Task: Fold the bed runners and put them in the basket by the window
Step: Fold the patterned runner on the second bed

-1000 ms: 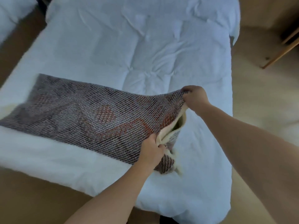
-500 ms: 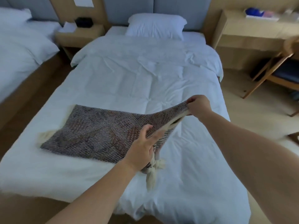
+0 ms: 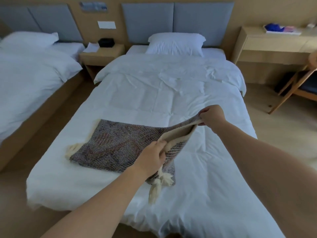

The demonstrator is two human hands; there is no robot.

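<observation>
Folding runner [image 3: 116, 145] at bed's [image 3: 171, 93] 6 o'clock end. Left hand [image 3: 152, 157] pinches near corner, right hand [image 3: 211, 117] grips far corner. I'd sweep both toward 9 o'clock, edges matched.

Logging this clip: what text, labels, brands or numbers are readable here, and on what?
None can be read.
Wall plaque: blurred marks, unreadable.
Paper on the nightstand: blurred.
Packets on the desk: too small to read.
Bed runner: woven pattern only, no lettering.
</observation>
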